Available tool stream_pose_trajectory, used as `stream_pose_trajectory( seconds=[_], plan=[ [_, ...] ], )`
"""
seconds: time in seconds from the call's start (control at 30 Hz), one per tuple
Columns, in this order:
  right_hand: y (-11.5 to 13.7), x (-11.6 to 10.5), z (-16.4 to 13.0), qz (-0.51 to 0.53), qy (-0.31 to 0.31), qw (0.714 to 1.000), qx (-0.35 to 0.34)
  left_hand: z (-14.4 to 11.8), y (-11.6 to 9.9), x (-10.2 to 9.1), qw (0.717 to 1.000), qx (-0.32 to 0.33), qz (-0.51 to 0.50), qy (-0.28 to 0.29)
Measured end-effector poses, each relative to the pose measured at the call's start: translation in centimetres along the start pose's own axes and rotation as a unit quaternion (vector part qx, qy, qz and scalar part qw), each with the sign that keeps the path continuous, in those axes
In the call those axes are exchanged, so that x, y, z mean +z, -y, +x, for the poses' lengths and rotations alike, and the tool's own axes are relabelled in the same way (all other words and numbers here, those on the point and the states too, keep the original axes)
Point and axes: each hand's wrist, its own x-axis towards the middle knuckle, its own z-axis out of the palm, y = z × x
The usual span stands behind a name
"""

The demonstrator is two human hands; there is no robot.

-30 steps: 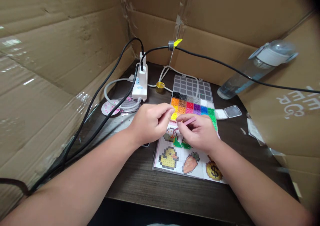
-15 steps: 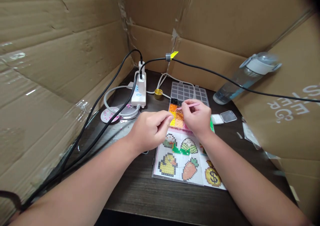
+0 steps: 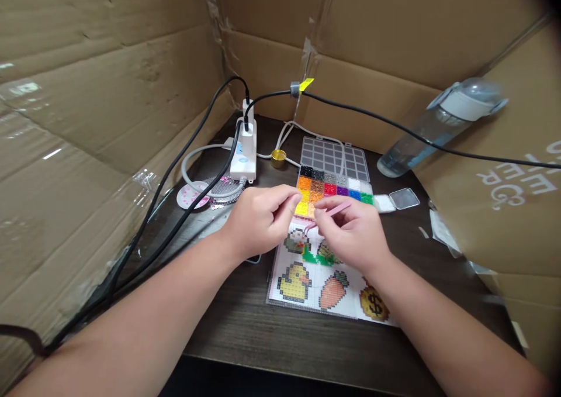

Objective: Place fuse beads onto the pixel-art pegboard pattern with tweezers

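Pink tweezers point(image 3: 338, 208) are pinched in my right hand point(image 3: 354, 231), their bent tip over the upper part of the pattern sheet point(image 3: 274, 289). Whether the tip holds a bead is too small to tell. My left hand point(image 3: 263, 218) is closed in the air left of the tweezers, thumb against the curled fingers; what is in it, if anything, is hidden. Under the hands, the sheet shows a duck point(image 3: 294, 283), a carrot point(image 3: 333, 290) and a coin bag point(image 3: 374, 303). Green beads point(image 3: 316, 258) lie on it. Behind stands a sectioned bead box point(image 3: 329, 191) filled with coloured beads.
A white power strip point(image 3: 243, 162) with black cables stands at the left back, near a gold cup point(image 3: 278, 158) and a round dish of pink bits point(image 3: 193, 195). At right are a small white-filled case point(image 3: 384, 203) and a tilted water bottle point(image 3: 442, 125). Cardboard walls point(image 3: 372, 28) surround the table.
My right hand has drawn the tweezers from the bead box toward me, down over the pattern sheet. My left hand stays closed in about the same place. The view has shifted slightly.
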Motion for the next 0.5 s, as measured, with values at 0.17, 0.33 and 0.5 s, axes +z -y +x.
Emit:
stream_pose_trajectory(
  seconds=[0.17,0.33,0.5],
  plan=[
    [0.37,0.84,-0.82,-0.042,0.026,0.998,-0.046,-0.01,0.05,-0.01,1.0,0.003,0.0,-0.009],
    [0.03,1.13,-0.86,-0.065,0.02,0.994,-0.082,0.02,0.03,-0.06,1.0,0.006,-0.003,-0.013],
    [0.12,1.06,-0.92,-0.086,0.018,0.991,-0.097,0.0,0.03,-0.05,1.0,0.004,-0.002,-0.012]
  ],
)
